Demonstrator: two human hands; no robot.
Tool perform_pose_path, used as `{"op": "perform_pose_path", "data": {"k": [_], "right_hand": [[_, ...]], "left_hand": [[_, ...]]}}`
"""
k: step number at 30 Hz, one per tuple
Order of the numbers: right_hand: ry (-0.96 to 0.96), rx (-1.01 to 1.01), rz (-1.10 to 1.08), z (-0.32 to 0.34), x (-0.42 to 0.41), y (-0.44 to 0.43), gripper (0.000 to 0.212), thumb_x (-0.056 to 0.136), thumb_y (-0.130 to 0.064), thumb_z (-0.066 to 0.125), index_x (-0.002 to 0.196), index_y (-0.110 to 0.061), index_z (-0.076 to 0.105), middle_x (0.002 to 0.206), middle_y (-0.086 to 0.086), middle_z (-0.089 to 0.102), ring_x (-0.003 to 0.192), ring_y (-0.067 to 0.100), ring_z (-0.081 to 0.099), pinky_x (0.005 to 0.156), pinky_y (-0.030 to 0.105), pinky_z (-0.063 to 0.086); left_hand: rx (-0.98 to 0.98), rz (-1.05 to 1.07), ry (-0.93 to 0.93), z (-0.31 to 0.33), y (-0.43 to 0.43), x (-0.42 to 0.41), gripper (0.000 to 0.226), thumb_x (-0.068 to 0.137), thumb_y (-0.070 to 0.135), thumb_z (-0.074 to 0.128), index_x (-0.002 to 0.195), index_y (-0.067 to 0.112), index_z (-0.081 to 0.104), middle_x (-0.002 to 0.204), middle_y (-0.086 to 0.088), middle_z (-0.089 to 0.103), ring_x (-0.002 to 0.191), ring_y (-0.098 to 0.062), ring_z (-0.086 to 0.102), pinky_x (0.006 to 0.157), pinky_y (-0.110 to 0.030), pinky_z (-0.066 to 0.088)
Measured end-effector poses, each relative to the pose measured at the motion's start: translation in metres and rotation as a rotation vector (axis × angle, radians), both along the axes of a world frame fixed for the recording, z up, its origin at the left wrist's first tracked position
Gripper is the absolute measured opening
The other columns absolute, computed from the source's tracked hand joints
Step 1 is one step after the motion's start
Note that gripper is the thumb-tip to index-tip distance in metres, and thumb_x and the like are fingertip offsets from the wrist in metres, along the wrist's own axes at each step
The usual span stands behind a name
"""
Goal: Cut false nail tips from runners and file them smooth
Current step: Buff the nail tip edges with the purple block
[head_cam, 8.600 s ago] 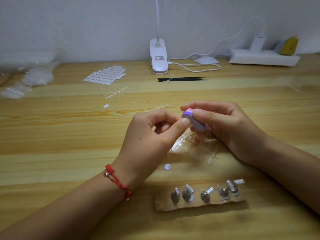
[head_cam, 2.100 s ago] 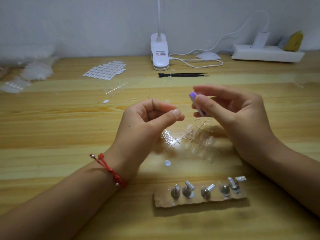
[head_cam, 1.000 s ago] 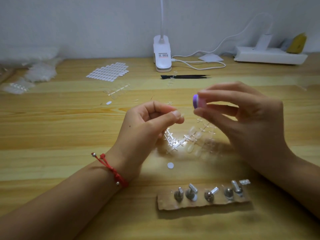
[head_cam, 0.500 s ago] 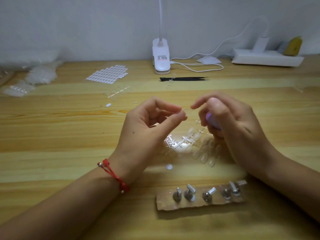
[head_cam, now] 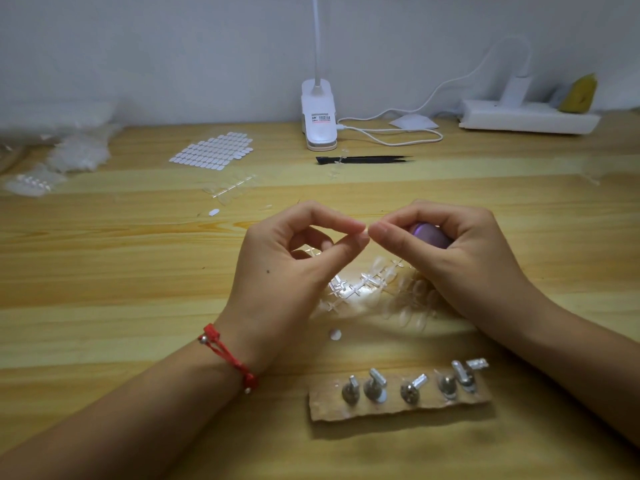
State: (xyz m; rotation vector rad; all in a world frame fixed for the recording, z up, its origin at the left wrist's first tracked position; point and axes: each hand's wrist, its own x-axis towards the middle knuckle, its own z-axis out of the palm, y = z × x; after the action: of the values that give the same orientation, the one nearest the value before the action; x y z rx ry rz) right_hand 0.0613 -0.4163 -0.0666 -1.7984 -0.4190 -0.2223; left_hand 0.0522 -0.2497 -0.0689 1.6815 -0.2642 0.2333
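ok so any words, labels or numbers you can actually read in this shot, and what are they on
Label on the white clip lamp: a dark printed line above a red one, too small and blurred to read.
No other text shows: the power strip, the purple file block and the cardboard strip carry no visible lettering.
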Motion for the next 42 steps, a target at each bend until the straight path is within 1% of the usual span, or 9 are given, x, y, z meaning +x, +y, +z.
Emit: {"op": "perform_pose_path", "data": {"k": [4, 8, 13, 17, 22, 27, 30, 36, 42], "right_hand": [[-0.025, 0.000, -0.013, -0.002, 0.000, 0.000, 0.011, 0.072, -0.035, 0.072, 0.078, -0.026, 0.074, 0.080, 0.005, 0.070, 0.070, 0.008, 0.063, 0.067, 0.010, 0.045], [-0.066, -0.027, 0.009, -0.003, 0.002, -0.001, 0.010, 0.078, -0.028, 0.070, 0.084, -0.022, 0.075, 0.079, -0.002, 0.072, 0.076, 0.003, 0.064, 0.072, 0.011, 0.045], [-0.084, -0.042, 0.017, -0.003, 0.002, -0.001, 0.011, 0.084, -0.028, 0.068, 0.090, -0.021, 0.074, 0.082, -0.010, 0.072, 0.078, 0.002, 0.065, 0.073, 0.011, 0.045], [0.183, 0.257, 0.117, -0.003, 0.005, -0.004, 0.035, 0.090, -0.026, 0.038, 0.107, -0.016, 0.067, 0.075, -0.005, 0.057, 0.059, 0.005, 0.045, 0.051, 0.017, 0.037], [0.434, 0.528, 0.240, 0.001, 0.008, -0.004, 0.047, 0.095, -0.010, 0.023, 0.118, -0.007, 0.064, 0.085, 0.004, 0.058, 0.068, 0.011, 0.048, 0.060, 0.020, 0.044], [0.377, 0.445, 0.231, 0.003, 0.009, -0.003, 0.041, 0.093, 0.001, 0.033, 0.116, -0.009, 0.065, 0.090, 0.008, 0.055, 0.072, 0.013, 0.052, 0.068, 0.021, 0.049], [0.365, 0.448, 0.231, 0.003, 0.010, -0.003, 0.034, 0.081, -0.005, 0.059, 0.113, -0.013, 0.067, 0.090, 0.006, 0.059, 0.074, 0.014, 0.057, 0.074, 0.021, 0.052], [0.360, 0.463, 0.225, 0.001, 0.009, -0.003, 0.037, 0.063, -0.020, 0.078, 0.100, -0.020, 0.076, 0.093, 0.002, 0.075, 0.085, 0.017, 0.071, 0.077, 0.021, 0.055], [0.344, 0.372, 0.226, 0.000, 0.006, -0.001, 0.034, 0.063, -0.029, 0.080, 0.097, -0.031, 0.078, 0.090, -0.002, 0.076, 0.061, 0.006, 0.065, 0.055, 0.015, 0.051]], "left_hand": [[-0.001, -0.006, 0.003, 0.000, 0.001, 0.001, 0.017, 0.075, 0.011, 0.077, 0.074, 0.027, 0.071, 0.076, -0.006, 0.069, 0.061, -0.003, 0.054, 0.050, -0.013, 0.041], [-0.061, -0.053, 0.077, 0.000, 0.002, 0.001, 0.020, 0.071, 0.020, 0.069, 0.090, 0.026, 0.073, 0.084, 0.008, 0.073, 0.064, -0.002, 0.055, 0.053, -0.011, 0.041], [-0.065, -0.051, 0.087, 0.002, -0.002, 0.000, 0.018, 0.068, 0.030, 0.075, 0.085, 0.023, 0.077, 0.075, 0.010, 0.074, 0.064, 0.006, 0.059, 0.056, -0.006, 0.041], [-0.103, 0.017, 0.116, 0.003, 0.000, 0.002, 0.018, 0.065, 0.033, 0.074, 0.080, 0.022, 0.076, 0.059, 0.016, 0.065, 0.051, 0.004, 0.050, 0.045, -0.009, 0.038], [-0.059, 0.023, 0.140, 0.004, 0.000, 0.001, 0.024, 0.066, 0.040, 0.072, 0.085, 0.025, 0.077, 0.053, 0.012, 0.060, 0.046, 0.003, 0.048, 0.045, -0.010, 0.037], [-0.027, 0.005, 0.155, 0.004, 0.000, 0.002, 0.026, 0.069, 0.042, 0.070, 0.083, 0.022, 0.076, 0.056, 0.009, 0.062, 0.049, 0.003, 0.051, 0.045, -0.008, 0.037], [-0.035, -0.004, 0.157, 0.005, 0.000, 0.002, 0.025, 0.068, 0.040, 0.069, 0.080, 0.018, 0.076, 0.054, 0.014, 0.062, 0.047, 0.003, 0.049, 0.045, -0.007, 0.035], [-0.091, 0.019, 0.164, 0.005, 0.001, 0.003, 0.028, 0.060, 0.050, 0.069, 0.073, 0.027, 0.077, 0.054, 0.010, 0.058, 0.045, 0.000, 0.043, 0.044, -0.008, 0.034], [-0.098, 0.020, 0.151, 0.003, 0.002, 0.004, 0.031, 0.059, 0.054, 0.067, 0.073, 0.028, 0.076, 0.066, 0.011, 0.067, 0.049, 0.001, 0.048, 0.048, -0.008, 0.036]]}}
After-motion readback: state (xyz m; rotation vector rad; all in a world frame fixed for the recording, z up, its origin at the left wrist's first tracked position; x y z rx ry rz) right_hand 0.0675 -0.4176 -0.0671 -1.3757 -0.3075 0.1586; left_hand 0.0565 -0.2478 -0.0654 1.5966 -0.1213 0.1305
